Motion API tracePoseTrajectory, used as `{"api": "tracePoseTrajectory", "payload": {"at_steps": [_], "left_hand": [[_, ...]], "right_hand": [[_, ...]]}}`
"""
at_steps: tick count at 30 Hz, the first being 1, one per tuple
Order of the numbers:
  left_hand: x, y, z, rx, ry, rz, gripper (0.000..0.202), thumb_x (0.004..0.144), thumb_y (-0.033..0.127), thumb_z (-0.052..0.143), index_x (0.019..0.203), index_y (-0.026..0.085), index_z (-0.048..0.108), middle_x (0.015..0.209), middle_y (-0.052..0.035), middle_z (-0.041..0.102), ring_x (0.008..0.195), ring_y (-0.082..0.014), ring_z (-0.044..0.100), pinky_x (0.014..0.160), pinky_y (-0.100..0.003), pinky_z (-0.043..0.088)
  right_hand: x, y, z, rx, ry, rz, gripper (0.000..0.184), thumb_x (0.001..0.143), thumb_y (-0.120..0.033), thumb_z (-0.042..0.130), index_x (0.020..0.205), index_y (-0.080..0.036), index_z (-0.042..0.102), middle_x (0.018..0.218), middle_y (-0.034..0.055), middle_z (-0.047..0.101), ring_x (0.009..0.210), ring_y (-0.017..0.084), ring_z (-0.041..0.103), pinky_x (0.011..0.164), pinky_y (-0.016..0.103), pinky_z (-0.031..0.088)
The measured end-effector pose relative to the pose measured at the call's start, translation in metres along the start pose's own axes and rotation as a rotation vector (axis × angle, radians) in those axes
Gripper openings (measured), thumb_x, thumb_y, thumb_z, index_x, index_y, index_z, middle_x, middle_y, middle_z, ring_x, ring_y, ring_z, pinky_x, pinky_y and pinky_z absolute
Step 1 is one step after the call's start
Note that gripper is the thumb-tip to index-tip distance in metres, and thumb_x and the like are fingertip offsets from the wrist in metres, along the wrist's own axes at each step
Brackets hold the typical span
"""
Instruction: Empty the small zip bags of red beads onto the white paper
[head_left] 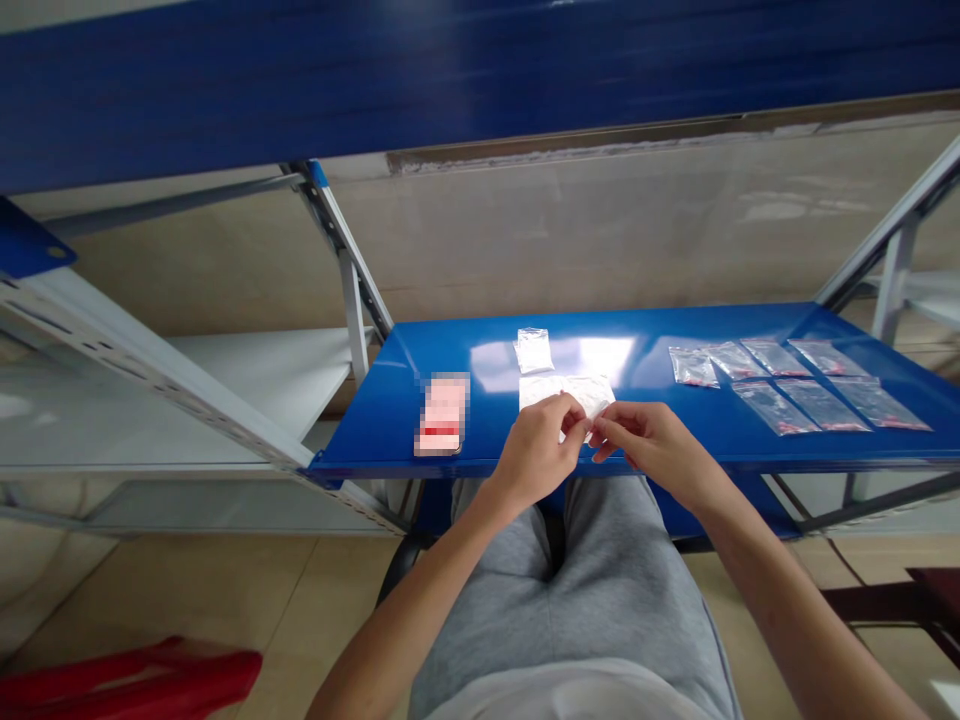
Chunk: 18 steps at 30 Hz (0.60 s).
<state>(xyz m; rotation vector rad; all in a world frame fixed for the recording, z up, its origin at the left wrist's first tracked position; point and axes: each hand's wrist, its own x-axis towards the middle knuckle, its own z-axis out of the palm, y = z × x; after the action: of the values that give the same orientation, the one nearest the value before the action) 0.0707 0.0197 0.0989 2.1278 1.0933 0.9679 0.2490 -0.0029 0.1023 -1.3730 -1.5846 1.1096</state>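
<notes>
My left hand (541, 448) and my right hand (646, 440) meet over the front edge of a blue shelf (390, 400). Both pinch a small clear plastic bag (589, 395) with white content between their fingertips. Just behind it lies a flat white packet (538, 390) on the shelf. Farther back sits another small bag of white material (534, 350).
Several clear zip bags with red strips (795, 385) lie in rows on the shelf's right part. A blurred pink-and-red card (442, 414) lies at the left. Grey metal rack posts (352, 300) stand on both sides, a blue beam overhead. A red object (135, 680) lies on the floor.
</notes>
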Motion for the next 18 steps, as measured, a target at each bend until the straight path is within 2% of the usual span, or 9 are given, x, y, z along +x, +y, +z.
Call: {"api": "tracePoseTrajectory", "payload": {"at_steps": [3, 8, 11, 13, 15, 18], "left_hand": [[0.001, -0.002, -0.001, 0.094, 0.021, -0.011, 0.008, 0.093, 0.017, 0.06, 0.086, 0.018, 0.061, 0.086, -0.0034, 0.071, 0.079, -0.0176, 0.066, 0.074, -0.029, 0.049], [0.002, -0.004, 0.001, 0.273, 0.117, -0.062, 0.012, 0.096, 0.017, 0.054, 0.085, 0.019, 0.059, 0.089, -0.005, 0.068, 0.078, -0.0181, 0.064, 0.073, -0.029, 0.049], [0.002, -0.003, 0.008, 0.262, 0.069, -0.012, 0.009, 0.093, 0.014, 0.055, 0.093, 0.02, 0.062, 0.094, -0.0047, 0.067, 0.08, -0.0173, 0.065, 0.072, -0.028, 0.051], [0.002, -0.002, 0.013, 0.223, 0.029, 0.042, 0.019, 0.091, 0.008, 0.053, 0.098, 0.02, 0.066, 0.101, -0.0055, 0.067, 0.084, -0.0169, 0.066, 0.075, -0.027, 0.052], [0.002, -0.002, 0.016, 0.17, 0.002, 0.077, 0.027, 0.088, 0.003, 0.05, 0.096, 0.02, 0.07, 0.106, -0.0066, 0.067, 0.09, -0.0175, 0.068, 0.081, -0.028, 0.054], [0.002, -0.004, 0.015, 0.09, -0.035, 0.076, 0.032, 0.085, -0.001, 0.051, 0.092, 0.019, 0.076, 0.101, -0.0073, 0.073, 0.096, -0.0204, 0.071, 0.089, -0.031, 0.054]], "right_hand": [[0.002, 0.002, 0.004, -0.14, 0.056, -0.054, 0.031, 0.088, -0.042, 0.056, 0.07, -0.019, 0.066, 0.065, 0.0029, 0.071, 0.062, 0.018, 0.069, 0.063, 0.028, 0.047], [0.001, 0.001, 0.007, -0.358, 0.142, -0.031, 0.027, 0.083, -0.032, 0.052, 0.058, -0.021, 0.054, 0.051, -0.0004, 0.062, 0.05, 0.014, 0.059, 0.055, 0.027, 0.037], [0.001, 0.001, 0.003, -0.429, 0.154, -0.004, 0.028, 0.079, -0.029, 0.052, 0.052, -0.022, 0.049, 0.049, -0.0001, 0.061, 0.05, 0.014, 0.056, 0.055, 0.027, 0.035], [0.0, 0.001, 0.001, -0.47, 0.169, -0.007, 0.03, 0.079, -0.029, 0.05, 0.051, -0.022, 0.047, 0.048, 0.0004, 0.059, 0.05, 0.014, 0.053, 0.055, 0.028, 0.033], [-0.002, 0.001, 0.0, -0.505, 0.189, -0.033, 0.032, 0.081, -0.029, 0.049, 0.051, -0.022, 0.044, 0.048, 0.0004, 0.057, 0.049, 0.013, 0.049, 0.054, 0.028, 0.03], [-0.006, 0.0, 0.002, -0.563, 0.207, -0.096, 0.032, 0.083, -0.029, 0.051, 0.053, -0.022, 0.043, 0.049, 0.0002, 0.054, 0.049, 0.012, 0.043, 0.052, 0.029, 0.025]]}}
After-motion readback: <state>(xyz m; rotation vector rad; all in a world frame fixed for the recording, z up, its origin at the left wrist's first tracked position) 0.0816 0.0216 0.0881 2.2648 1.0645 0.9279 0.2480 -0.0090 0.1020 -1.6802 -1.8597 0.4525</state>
